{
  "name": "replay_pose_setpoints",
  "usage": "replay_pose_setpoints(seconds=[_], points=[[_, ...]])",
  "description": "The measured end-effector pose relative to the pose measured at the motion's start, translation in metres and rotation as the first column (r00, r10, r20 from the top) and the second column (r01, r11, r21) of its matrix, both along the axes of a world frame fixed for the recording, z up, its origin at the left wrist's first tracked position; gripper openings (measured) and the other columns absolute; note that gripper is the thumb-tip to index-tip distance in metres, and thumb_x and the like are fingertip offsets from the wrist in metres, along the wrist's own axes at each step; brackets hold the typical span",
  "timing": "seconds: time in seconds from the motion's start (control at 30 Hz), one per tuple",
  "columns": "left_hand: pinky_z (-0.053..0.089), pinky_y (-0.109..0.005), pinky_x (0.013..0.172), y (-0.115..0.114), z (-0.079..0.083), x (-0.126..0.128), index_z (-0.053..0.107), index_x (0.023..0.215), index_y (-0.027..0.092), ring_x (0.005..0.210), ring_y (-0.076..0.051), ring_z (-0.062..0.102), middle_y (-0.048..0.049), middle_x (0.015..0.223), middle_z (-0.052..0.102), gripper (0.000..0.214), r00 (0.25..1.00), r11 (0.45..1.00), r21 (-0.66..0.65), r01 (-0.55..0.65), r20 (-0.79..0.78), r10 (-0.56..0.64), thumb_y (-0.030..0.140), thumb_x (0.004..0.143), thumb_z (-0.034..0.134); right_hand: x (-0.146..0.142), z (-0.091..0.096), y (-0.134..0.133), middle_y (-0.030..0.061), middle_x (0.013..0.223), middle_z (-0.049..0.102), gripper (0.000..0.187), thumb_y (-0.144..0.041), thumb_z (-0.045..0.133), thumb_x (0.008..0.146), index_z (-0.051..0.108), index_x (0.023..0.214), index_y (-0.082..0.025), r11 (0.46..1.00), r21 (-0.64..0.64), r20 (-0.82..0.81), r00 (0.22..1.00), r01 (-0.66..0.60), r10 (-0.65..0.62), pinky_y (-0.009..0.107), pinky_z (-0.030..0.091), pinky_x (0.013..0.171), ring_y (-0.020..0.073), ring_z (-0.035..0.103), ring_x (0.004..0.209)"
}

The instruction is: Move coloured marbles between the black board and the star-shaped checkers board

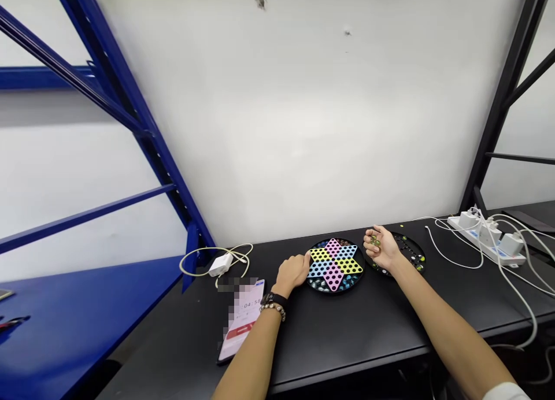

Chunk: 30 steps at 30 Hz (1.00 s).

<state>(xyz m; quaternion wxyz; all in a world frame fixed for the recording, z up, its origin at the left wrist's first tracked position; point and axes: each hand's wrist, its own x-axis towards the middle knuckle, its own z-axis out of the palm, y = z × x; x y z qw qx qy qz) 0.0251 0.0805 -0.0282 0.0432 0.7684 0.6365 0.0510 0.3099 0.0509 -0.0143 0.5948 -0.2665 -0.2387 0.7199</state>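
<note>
A round black Chinese checkers board [335, 265] with a yellow, pink and blue star lies on the black table [347, 330]. My left hand [293, 272] rests against the board's left rim, fingers curled over its edge. My right hand [378, 247] is palm-up just right of the board, fingers cupped around a few small green marbles [375, 241]. Under and behind that hand lies a second round black tray [410, 253] with a few marbles scattered on it.
A phone [243, 319] showing a timer lies at the left by my wrist. A white charger with coiled cable [221, 264] sits behind it. A white power strip [488, 238] with plugs and cables lies at the right. Blue shelving [108, 93] stands left, a black frame [503, 99] right.
</note>
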Motion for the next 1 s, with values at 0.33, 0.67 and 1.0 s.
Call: replay_pose_setpoints(seconds=[0.33,0.67,1.0], points=[[0.049,-0.035,0.079,0.005,0.001,-0.003,0.071,0.092,0.016,0.098,-0.028,0.069,-0.0155,0.103,0.074,0.074,0.992,0.994,-0.006,-0.108,0.059,0.108,0.048,0.101,0.004,-0.008,-0.001,-0.001,-0.0041,0.054,0.049,0.024,-0.037,0.054,0.084,0.055,0.071,-0.018,0.999,-0.024,0.016,0.999,-0.029,0.030,0.018,0.014,0.035,0.0044,0.026,0.035],[0.047,-0.036,0.081,-0.006,0.007,0.003,0.071,0.088,0.015,0.099,-0.029,0.067,-0.0158,0.096,0.073,0.062,0.994,0.991,0.093,-0.096,0.053,0.091,0.044,0.102,0.019,-0.011,-0.008,0.002,-0.0044,0.054,0.050,0.027,-0.040,0.057,0.083,0.056,0.070,-0.017,0.997,-0.004,0.056,0.996,-0.074,0.074,0.017,0.013,0.035,0.0036,0.026,0.034],[0.038,-0.029,0.065,-0.047,0.040,0.053,0.061,0.073,0.020,0.070,-0.017,0.061,-0.0049,0.075,0.068,0.065,0.978,0.958,0.275,0.086,0.159,-0.134,0.033,0.104,0.005,-0.066,-0.007,-0.013,-0.0024,0.048,0.053,0.047,-0.054,0.040,0.093,0.056,0.071,-0.017,0.892,-0.136,0.195,0.871,-0.432,0.452,0.015,0.015,0.030,0.0043,0.025,0.029]])
